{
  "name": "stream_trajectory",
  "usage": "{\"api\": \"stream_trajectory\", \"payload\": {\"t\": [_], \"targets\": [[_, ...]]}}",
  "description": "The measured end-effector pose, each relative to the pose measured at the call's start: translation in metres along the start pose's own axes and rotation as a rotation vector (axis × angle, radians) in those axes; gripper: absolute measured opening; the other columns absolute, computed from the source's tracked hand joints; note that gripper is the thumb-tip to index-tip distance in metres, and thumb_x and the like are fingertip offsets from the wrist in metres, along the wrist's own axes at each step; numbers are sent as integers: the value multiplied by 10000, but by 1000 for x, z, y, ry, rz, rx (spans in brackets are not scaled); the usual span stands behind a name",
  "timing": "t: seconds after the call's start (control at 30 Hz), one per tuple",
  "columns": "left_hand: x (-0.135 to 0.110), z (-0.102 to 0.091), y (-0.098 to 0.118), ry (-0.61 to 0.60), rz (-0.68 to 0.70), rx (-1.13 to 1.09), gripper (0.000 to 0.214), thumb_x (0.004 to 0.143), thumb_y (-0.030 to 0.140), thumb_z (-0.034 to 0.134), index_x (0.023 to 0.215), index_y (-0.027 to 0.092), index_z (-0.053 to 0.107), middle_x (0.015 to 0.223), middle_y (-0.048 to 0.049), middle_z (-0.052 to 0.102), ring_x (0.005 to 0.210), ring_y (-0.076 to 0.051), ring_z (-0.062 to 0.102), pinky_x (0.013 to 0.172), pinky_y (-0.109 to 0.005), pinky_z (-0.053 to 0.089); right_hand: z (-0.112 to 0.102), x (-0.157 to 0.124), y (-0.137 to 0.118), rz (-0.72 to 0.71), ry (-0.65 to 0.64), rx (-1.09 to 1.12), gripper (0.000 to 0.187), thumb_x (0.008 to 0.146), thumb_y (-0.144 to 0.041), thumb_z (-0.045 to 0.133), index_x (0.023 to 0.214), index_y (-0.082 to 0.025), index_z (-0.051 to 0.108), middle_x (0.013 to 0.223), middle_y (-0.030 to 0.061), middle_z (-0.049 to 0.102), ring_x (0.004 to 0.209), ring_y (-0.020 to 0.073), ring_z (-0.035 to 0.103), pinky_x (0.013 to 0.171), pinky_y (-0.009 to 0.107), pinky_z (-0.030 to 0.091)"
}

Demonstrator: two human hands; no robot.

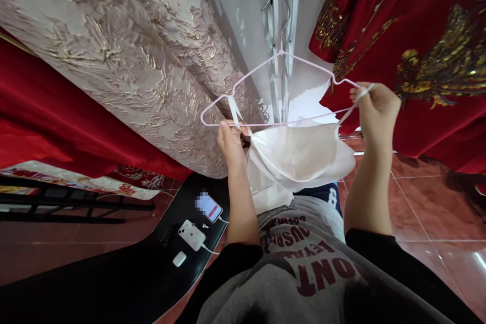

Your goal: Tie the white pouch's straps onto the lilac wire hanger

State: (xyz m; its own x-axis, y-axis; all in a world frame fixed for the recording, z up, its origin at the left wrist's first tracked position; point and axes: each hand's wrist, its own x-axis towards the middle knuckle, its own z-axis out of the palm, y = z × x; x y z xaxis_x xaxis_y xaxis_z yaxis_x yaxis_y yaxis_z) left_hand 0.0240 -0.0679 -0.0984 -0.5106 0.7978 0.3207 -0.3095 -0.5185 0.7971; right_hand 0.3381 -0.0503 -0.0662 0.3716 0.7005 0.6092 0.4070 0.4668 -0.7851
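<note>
A pale pink clothes hanger [261, 67] hangs by its metal hook in front of me. Below its bar droops a white garment [304, 149] with thin straps. The left strap [234, 110] loops over the hanger's left shoulder. My left hand [231, 143] is closed at the hanger's lower bar, near the foot of that strap; some fingertips are hidden behind. At the hanger's right end, my right hand [375, 106] is closed on the right strap [347, 112], which runs across its fingers down to the garment. The right tip of the hanger is hidden by this hand.
A beige floral brocade [152, 61] hangs at left, with red cloth [76, 106] beyond. Red gowns with gold embroidery [436, 61] hang at right. On a black bench [125, 263] lie two phones [192, 235] with cables and a white earbud case [179, 259].
</note>
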Motion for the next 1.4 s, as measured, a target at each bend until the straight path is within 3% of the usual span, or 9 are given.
{"api": "stream_trajectory", "payload": {"t": [0.13,0.33,0.5,0.67,0.77,0.9,1.0,1.23,1.4], "targets": [[-1,1,-4,14,-19,-28,496,973,624,633,725,199,566,585,35,574,524,-99,574,673,-247,520,8,20,-37,-123,-251,-135,154,943,-452,699,871,-317,714,864,60,726,855,271,688,842,526,581],[-6,-5,-7,-101,-167,22,474,1000,595,604,809,174,712,496,36,500,579,-141,637,708,-260,526,39,-5,-56,-423,-218,-116,285,943,-390,642,1213,-302,659,1287,97,653,1287,338,586,1109,612,484],[-10,-20,-5,-219,-286,164,433,996,557,615,1021,163,794,539,20,584,660,-165,693,805,-287,542,76,-53,-26,-325,-757,-190,490,937,-379,631,1414,-270,599,1341,113,680,1284,341,610,1157,617,445],[-13,-35,41,-389,-271,458,374,951,540,692,903,187,810,899,-92,798,898,-223,743,860,-323,559,73,-75,-22,-273,-658,-184,388,999,-358,603,1378,-284,640,1293,92,715,1233,306,639,1178,586,403],[-8,-26,74,-444,-174,325,357,898,563,751,894,209,798,965,-97,798,966,-249,748,850,-335,573,60,-77,-37,-300,-693,-175,420,1007,-344,611,1425,-298,617,1328,81,705,1253,299,633,1179,571,396],[4,-7,78,-242,143,34,436,875,626,731,1087,249,782,1296,-98,757,1322,-301,657,974,-369,563,51,-77,-50,-301,-700,-179,419,1012,-320,612,1431,-303,620,1327,72,714,1214,291,640,1114,539,446],[7,-6,52,-10,369,197,425,846,526,821,1186,286,735,1450,-54,682,1478,-275,531,1194,-391,438,49,-78,-51,-297,-671,-185,397,1011,-324,616,1406,-298,640,1293,74,722,1199,290,643,1099,538,462],[-3,-17,15,-29,-46,-23,453,850,638,765,958,217,638,660,20,652,725,-198,740,872,-388,598,51,-83,-46,-242,-551,-45,540,986,-368,637,1514,-351,528,1504,74,611,1341,288,601,1216,586,426],[0,-14,18,-65,-69,-58,458,812,603,824,874,224,575,563,72,497,671,-170,696,828,-343,591,36,-48,-26,121,-163,67,557,910,-390,673,1447,-281,580,1452,115,633,969,207,692,857,428,615]]}}
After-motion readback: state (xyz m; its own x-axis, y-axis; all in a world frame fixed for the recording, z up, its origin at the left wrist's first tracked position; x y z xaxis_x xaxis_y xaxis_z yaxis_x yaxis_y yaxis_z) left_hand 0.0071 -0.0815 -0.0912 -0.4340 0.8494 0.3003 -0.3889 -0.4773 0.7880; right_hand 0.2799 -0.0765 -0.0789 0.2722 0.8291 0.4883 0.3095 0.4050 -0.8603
